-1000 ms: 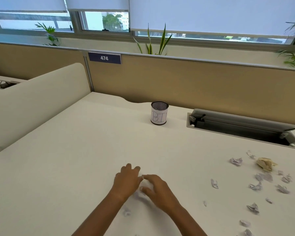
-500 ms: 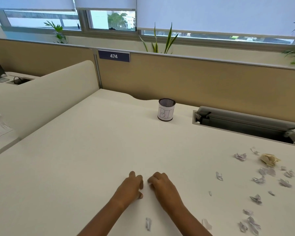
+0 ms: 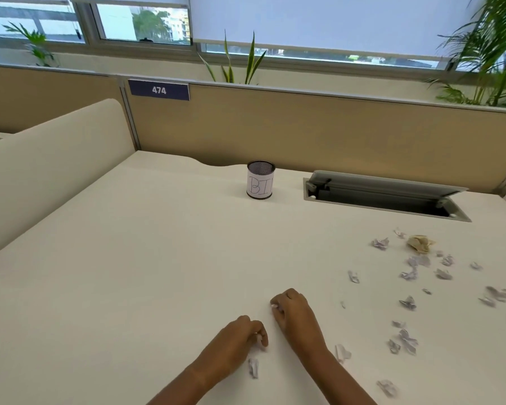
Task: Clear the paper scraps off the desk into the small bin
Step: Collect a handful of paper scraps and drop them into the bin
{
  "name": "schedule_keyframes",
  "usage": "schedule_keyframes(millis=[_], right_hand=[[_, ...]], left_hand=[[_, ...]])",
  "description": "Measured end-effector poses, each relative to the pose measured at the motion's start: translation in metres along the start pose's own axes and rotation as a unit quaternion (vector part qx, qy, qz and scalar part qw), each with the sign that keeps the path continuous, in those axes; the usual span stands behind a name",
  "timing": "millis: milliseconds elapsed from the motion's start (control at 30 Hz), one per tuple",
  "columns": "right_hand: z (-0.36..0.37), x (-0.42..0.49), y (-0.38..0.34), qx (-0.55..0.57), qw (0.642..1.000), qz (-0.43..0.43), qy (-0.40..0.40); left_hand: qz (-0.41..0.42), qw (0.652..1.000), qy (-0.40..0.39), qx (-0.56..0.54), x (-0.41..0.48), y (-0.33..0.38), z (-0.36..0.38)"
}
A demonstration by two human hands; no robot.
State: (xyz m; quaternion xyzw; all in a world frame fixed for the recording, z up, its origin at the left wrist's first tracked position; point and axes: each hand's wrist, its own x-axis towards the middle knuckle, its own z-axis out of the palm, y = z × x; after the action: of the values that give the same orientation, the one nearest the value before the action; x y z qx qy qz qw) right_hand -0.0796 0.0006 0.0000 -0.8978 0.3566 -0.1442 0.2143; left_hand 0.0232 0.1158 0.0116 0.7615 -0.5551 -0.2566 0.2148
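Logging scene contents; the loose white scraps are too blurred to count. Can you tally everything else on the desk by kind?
Mesh bin: 1
Tan crumpled paper wad: 1
Open cable hatch: 1
Hands, left hand and right hand, each pinching a white scrap: 2
Total: 5

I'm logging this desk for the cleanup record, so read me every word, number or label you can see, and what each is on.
"474": white digits on the dark blue sign at the top of the tan partition.
"BI": handwritten on the white label round the small mesh bin; a further stroke curves out of sight.
Paper scraps: any print is too blurred to read.
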Motion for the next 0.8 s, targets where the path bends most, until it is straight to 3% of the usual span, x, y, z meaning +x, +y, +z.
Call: schedule_keyframes(millis=[67, 133, 300, 400, 467, 567, 633, 733, 800], right_hand=[[-0.001, -0.002, 0.0, 0.005, 1.0, 0.003, 0.006], [-0.001, -0.004, 0.0, 0.009, 1.0, 0.003, 0.01], [-0.002, -0.005, -0.001, 0.012, 1.0, 0.012, 0.013], [-0.002, -0.005, -0.002, 0.014, 1.0, 0.017, 0.014], [-0.002, -0.004, -0.002, 0.026, 0.999, 0.022, 0.016], [-0.006, 0.0, -0.001, 0.089, 0.994, 0.064, 0.029], [-0.01, 0.003, -0.001, 0.167, 0.978, 0.119, 0.033], [-0.019, 0.006, -0.002, 0.308, 0.932, 0.19, 0.029], [-0.025, 0.009, -0.003, 0.337, 0.92, 0.194, 0.042]], left_hand=[[0.015, 1.0, 0.019, 0.012, -0.005, -0.002, 0.005], [0.047, 0.994, 0.019, 0.102, -0.008, -0.009, 0.009], [0.176, 0.943, 0.079, 0.269, -0.007, -0.022, 0.001], [0.213, 0.917, 0.112, 0.319, 0.003, -0.026, 0.001], [0.212, 0.919, 0.096, 0.32, 0.011, -0.024, 0.001], [0.126, 0.958, 0.129, 0.221, 0.022, -0.012, -0.003], [0.019, 0.986, 0.156, 0.059, 0.034, -0.008, -0.003], [-0.063, 0.962, 0.197, -0.177, 0.05, 0.004, 0.002], [-0.121, 0.931, 0.169, -0.299, 0.06, 0.017, 0.002]])
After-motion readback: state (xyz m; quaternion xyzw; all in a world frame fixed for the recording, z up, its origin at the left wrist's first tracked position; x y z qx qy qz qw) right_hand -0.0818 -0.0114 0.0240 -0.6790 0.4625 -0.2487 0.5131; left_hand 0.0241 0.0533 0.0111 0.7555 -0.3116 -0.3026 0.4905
